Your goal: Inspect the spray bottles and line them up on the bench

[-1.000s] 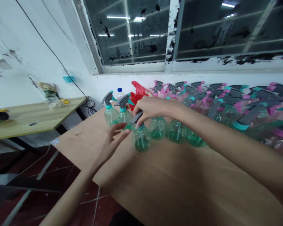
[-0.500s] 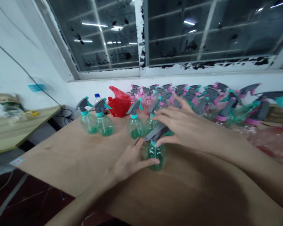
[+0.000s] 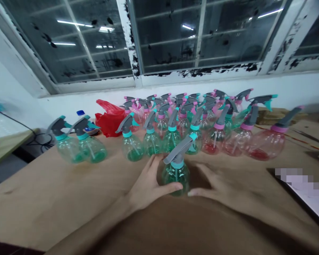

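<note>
A green spray bottle (image 3: 176,179) with a grey trigger head and a teal collar stands upright on the brown table in front of me. My left hand (image 3: 150,186) is closed around its left side, the thumb lying across the front of the bottle. To the bottle's right is my right hand (image 3: 215,184), holding nothing, with thumb and fingers apart. Its thumb tip comes close to the bottle; whether they touch I cannot tell. Directly behind stands a row of green spray bottles (image 3: 133,147), with red-tinted spray bottles (image 3: 214,140) further right.
Many more pink and teal-collared sprayers crowd the back by the window. A red plastic bag (image 3: 110,120) and a blue-capped bottle (image 3: 80,113) are at the back left. Right of my hands lies a dark-edged flat object (image 3: 297,194), partly blurred out. A cardboard piece (image 3: 271,116) lies behind.
My right hand has come down from the trigger head to the bottle's right side. The head now points to the upper right. My left hand keeps its hold; the view has swung right.
</note>
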A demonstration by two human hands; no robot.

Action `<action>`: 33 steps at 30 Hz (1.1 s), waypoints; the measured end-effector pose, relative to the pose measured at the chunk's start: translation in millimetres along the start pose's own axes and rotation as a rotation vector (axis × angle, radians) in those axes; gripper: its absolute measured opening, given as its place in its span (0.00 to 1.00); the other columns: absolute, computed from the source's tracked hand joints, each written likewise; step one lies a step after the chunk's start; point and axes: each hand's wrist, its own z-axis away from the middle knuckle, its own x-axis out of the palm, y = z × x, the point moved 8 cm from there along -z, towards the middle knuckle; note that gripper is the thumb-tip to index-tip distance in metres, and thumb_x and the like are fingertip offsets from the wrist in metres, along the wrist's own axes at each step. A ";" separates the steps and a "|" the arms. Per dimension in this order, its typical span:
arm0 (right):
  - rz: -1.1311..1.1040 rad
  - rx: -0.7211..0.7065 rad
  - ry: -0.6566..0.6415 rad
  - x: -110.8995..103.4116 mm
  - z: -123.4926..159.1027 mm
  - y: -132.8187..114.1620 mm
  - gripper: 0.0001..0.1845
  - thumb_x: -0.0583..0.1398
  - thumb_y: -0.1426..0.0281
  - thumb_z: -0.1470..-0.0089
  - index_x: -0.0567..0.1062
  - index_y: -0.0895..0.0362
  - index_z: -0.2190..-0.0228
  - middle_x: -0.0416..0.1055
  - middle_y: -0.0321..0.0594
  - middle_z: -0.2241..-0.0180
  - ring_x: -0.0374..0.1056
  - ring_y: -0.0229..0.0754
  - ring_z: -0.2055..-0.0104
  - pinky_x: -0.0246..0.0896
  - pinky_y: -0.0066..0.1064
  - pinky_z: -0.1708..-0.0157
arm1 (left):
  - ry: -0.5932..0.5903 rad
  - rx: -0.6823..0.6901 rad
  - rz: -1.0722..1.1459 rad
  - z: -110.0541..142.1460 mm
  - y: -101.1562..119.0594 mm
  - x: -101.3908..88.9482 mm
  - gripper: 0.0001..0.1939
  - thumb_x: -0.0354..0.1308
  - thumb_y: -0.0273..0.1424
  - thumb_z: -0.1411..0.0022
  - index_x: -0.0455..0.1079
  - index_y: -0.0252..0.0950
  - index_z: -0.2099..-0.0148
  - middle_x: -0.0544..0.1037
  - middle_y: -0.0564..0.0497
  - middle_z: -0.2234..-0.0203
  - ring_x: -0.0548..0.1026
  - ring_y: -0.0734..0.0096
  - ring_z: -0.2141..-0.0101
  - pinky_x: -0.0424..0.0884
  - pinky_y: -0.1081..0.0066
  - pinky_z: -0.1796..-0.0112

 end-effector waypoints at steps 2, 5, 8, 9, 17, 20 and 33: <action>-0.154 0.091 -0.114 23.3 5.6 -1.2 0.47 0.59 0.49 0.56 0.48 0.52 0.39 0.58 0.49 0.42 0.55 0.57 0.42 0.58 0.50 0.49 | -0.016 0.001 0.064 -7.1 0.4 -0.7 0.36 0.62 0.43 0.48 0.51 0.43 0.42 0.63 0.45 0.44 0.61 0.55 0.44 0.57 0.52 0.45; -0.286 0.197 -0.134 42.8 7.0 1.0 0.55 0.60 0.48 0.59 0.42 0.56 0.38 0.53 0.53 0.40 0.49 0.57 0.39 0.55 0.50 0.47 | -0.044 0.033 0.192 -22.0 9.3 0.6 0.37 0.64 0.40 0.50 0.51 0.44 0.41 0.64 0.46 0.45 0.64 0.56 0.46 0.61 0.54 0.46; -0.368 0.187 -0.068 50.4 1.9 2.8 0.51 0.61 0.49 0.58 0.46 0.55 0.39 0.57 0.50 0.42 0.51 0.55 0.40 0.56 0.49 0.47 | -0.062 0.074 0.270 -36.1 23.9 3.3 0.37 0.65 0.38 0.51 0.53 0.45 0.41 0.66 0.47 0.46 0.66 0.55 0.48 0.64 0.55 0.49; -0.384 0.176 -0.062 53.1 0.0 2.9 0.49 0.61 0.50 0.58 0.49 0.54 0.40 0.59 0.50 0.43 0.53 0.55 0.41 0.57 0.48 0.48 | -0.066 0.079 0.287 -39.7 28.4 4.5 0.36 0.65 0.38 0.51 0.54 0.44 0.42 0.67 0.47 0.47 0.67 0.54 0.49 0.66 0.55 0.51; -0.355 0.033 -0.011 55.7 -7.7 -7.0 0.50 0.62 0.50 0.58 0.49 0.54 0.40 0.60 0.48 0.44 0.51 0.56 0.40 0.52 0.50 0.45 | -0.062 0.080 0.505 -50.0 39.7 12.4 0.14 0.58 0.31 0.42 0.64 0.37 0.53 0.72 0.48 0.54 0.72 0.65 0.57 0.70 0.67 0.57; -0.266 0.018 -0.053 58.9 -3.6 3.8 0.47 0.59 0.49 0.55 0.50 0.55 0.40 0.59 0.48 0.43 0.49 0.55 0.39 0.50 0.51 0.44 | -0.055 0.010 0.477 -52.0 30.0 13.7 0.15 0.55 0.30 0.41 0.65 0.39 0.51 0.73 0.49 0.56 0.74 0.69 0.64 0.71 0.67 0.60; 0.010 -0.060 0.008 56.3 16.7 55.5 0.34 0.54 0.57 0.44 0.51 0.53 0.40 0.55 0.42 0.40 0.51 0.47 0.39 0.50 0.47 0.42 | 0.026 0.157 0.285 -46.7 36.9 0.0 0.20 0.50 0.23 0.50 0.70 0.40 0.55 0.73 0.52 0.69 0.74 0.68 0.68 0.70 0.69 0.65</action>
